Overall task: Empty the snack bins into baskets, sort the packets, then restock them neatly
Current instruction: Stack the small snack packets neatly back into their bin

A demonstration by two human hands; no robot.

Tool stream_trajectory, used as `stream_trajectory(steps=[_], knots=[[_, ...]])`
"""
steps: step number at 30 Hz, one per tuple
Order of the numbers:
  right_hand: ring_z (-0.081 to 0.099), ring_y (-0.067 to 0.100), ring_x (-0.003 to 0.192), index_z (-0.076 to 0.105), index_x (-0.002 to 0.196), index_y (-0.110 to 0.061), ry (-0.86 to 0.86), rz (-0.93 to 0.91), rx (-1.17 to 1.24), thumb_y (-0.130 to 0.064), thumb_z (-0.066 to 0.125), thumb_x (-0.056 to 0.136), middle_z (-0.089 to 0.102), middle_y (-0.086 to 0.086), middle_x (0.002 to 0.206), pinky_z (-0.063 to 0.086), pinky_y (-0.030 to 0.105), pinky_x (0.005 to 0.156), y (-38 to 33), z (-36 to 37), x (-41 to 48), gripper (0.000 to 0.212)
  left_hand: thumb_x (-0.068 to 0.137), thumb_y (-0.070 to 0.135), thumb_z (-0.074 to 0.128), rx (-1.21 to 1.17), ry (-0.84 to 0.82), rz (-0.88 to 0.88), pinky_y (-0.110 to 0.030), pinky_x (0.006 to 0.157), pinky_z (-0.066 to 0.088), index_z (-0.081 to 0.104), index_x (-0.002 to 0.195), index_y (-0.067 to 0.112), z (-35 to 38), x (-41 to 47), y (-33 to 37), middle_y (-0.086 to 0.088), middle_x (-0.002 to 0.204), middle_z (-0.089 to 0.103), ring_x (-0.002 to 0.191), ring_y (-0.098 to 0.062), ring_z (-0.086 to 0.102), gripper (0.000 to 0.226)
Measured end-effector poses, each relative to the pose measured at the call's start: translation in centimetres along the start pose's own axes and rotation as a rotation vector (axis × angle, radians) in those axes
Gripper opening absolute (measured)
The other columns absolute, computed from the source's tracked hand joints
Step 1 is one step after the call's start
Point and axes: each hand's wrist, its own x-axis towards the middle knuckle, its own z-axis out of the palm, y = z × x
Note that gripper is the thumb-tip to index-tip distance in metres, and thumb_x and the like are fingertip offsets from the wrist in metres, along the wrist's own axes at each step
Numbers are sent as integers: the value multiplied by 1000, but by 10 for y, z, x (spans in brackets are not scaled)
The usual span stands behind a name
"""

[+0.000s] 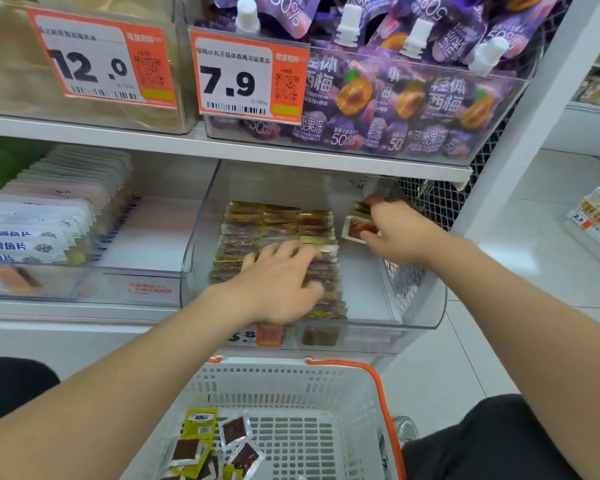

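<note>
Nearest you, the white basket (274, 379) with its orange handle (368, 368) sits between your arms. A few loose packets (215, 445) lie in its near left corner. Beyond it, on the lower shelf (66, 311), the clear bin (426, 306) holds neat rows of packets (278, 223) across its left and middle. Your left hand (278, 282) lies flat on the near rows, fingers spread and relaxed, gripping nothing. Your right hand (399, 233) is at the bin's far right, fingers curled round a small stack (359, 225) of red-brown packets. To the left, a second bin (84, 282) carries white packets (32, 233). On the shelf above, purple pouches (413, 98) fill a bin behind a 7.9 price tag (246, 77).
</note>
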Motion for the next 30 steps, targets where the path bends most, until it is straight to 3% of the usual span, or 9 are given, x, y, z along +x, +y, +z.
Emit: stream_trajectory(steps=[3, 5, 9, 13, 16, 20, 25, 28, 30], knots=[[59, 36, 110, 44, 133, 0, -100, 64, -29, -17, 60, 102, 56, 19, 118, 41, 34, 78, -5, 18, 28, 39, 102, 61, 30, 68, -112, -14, -62, 126, -3, 3, 163, 45, 10, 11, -6, 6, 174, -12, 160, -31, -15, 69], [57, 39, 116, 37, 143, 4, -129, 129, -16, -12, 58, 101, 54, 25, 130, 39, 33, 78, -5, 31, 42, 49, 102, 63, 31, 83, -124, -5, -62, 126, -4, 1, 163, 44, 11, 15, -7, 6, 174, -15, 159, -31, -18, 71], [56, 41, 126, -5, 162, 1, -127, 235, 82, -13, 59, 103, 48, 28, 143, 41, 32, 81, 0, 48, 62, 88, 101, 62, 34, 103, -111, 11, -64, 125, -1, 2, 162, 43, 11, 16, -9, 7, 174, -12, 159, -33, -16, 72], [54, 41, 127, 32, 155, -13, -48, 290, 107, -13, 71, 93, 50, 21, 143, 50, 37, 88, 3, 64, 85, 74, 102, 59, 34, 94, -95, 37, -64, 125, -1, 6, 161, 44, 11, 14, -11, 7, 173, -8, 159, -34, -14, 68], [41, 43, 135, 51, 142, -23, 28, 349, 5, -12, 71, 89, 46, 19, 146, 48, 40, 97, -5, 74, 94, 58, 102, 57, 34, 95, -81, 41, -65, 124, -1, 8, 161, 42, 12, 13, -10, 6, 173, -8, 158, -35, -14, 66], [49, 38, 129, 41, 145, -10, 50, 402, 151, -14, 74, 88, 47, 24, 141, 46, 33, 86, -8, 74, 96, 65, 103, 54, 33, 92, -82, 33, -65, 125, -2, 7, 162, 41, 12, 11, -9, 5, 174, -9, 159, -34, -15, 66], [58, 34, 128, 29, 154, 5, 61, 452, 264, -28, 85, 84, 54, 20, 141, 55, 32, 94, 0, 64, 85, 96, 105, 51, 31, 67, -81, 33, -64, 125, -3, 8, 163, 42, 12, 8, -9, 5, 174, -8, 159, -33, -14, 63], [62, 35, 122, 41, 143, 7, 118, 525, 195, -34, 86, 86, 57, 20, 135, 51, 33, 84, -2, 59, 77, 83, 105, 50, 31, 54, -74, 32, -63, 126, -3, 8, 163, 42, 12, 7, -9, 6, 175, -7, 159, -32, -14, 63], [62, 34, 119, 48, 136, 3, 114, 543, 196, -26, 83, 89, 56, 20, 132, 52, 35, 84, -6, 59, 75, 65, 106, 49, 31, 52, -70, 33, -63, 126, -3, 9, 163, 42, 12, 6, -10, 6, 175, -6, 159, -32, -13, 62]])
